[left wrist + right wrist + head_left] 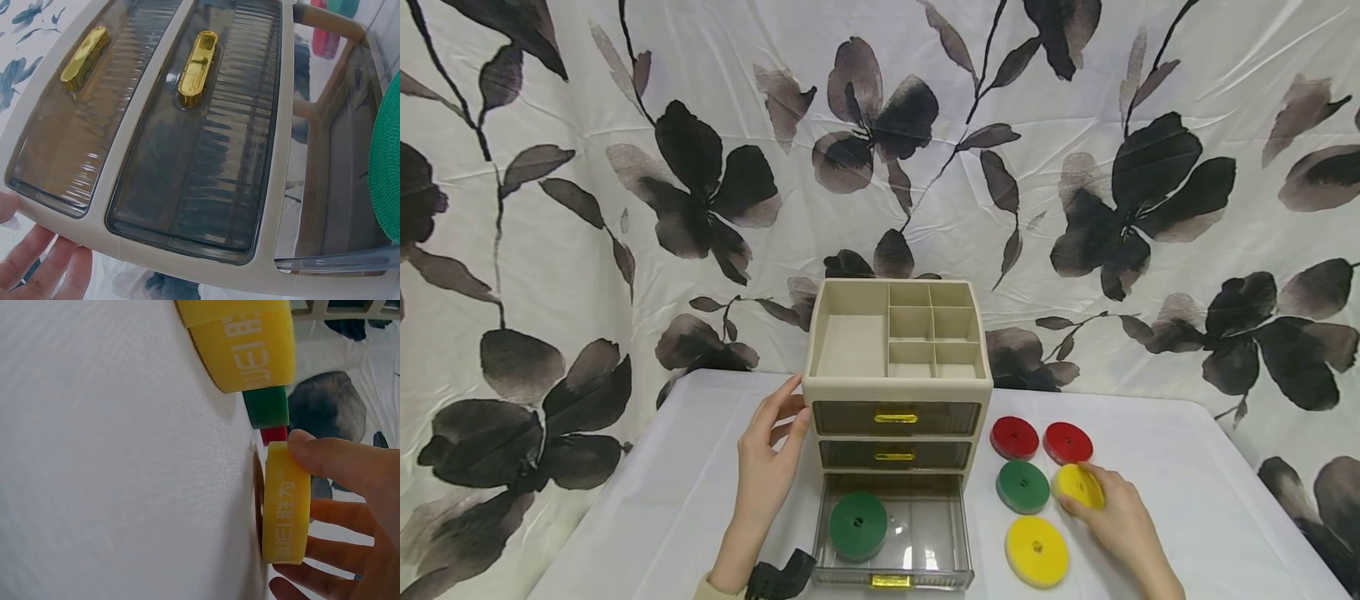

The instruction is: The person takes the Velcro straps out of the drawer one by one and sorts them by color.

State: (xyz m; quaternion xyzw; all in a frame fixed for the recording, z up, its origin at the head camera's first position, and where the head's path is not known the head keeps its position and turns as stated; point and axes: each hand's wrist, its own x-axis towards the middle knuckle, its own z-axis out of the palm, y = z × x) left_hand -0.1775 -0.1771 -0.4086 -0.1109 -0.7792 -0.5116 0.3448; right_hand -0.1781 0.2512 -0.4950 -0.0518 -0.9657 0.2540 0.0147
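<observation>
My right hand (1123, 521) pinches a small yellow tape roll (286, 506) between thumb and fingers, at the table's right side. A thin shadow lines its underside in the right wrist view. Against the upper left side of a beige drawer organizer (895, 389) rests my left hand (771, 450), fingers loosely bent. The organizer's bottom drawer (925, 533) is pulled out, with a green tape roll (858, 526) lying in its left part. Two upper drawers with gold handles are closed; one is the dark drawer (194, 137) in the left wrist view.
Right of the organizer lie two red rolls (1014, 437), another green roll (1023, 487) and a larger yellow roll (1037, 552). A black strap-like object (782, 575) sits at my left wrist. Floral cloth (880, 208) hangs behind the white table (685, 467).
</observation>
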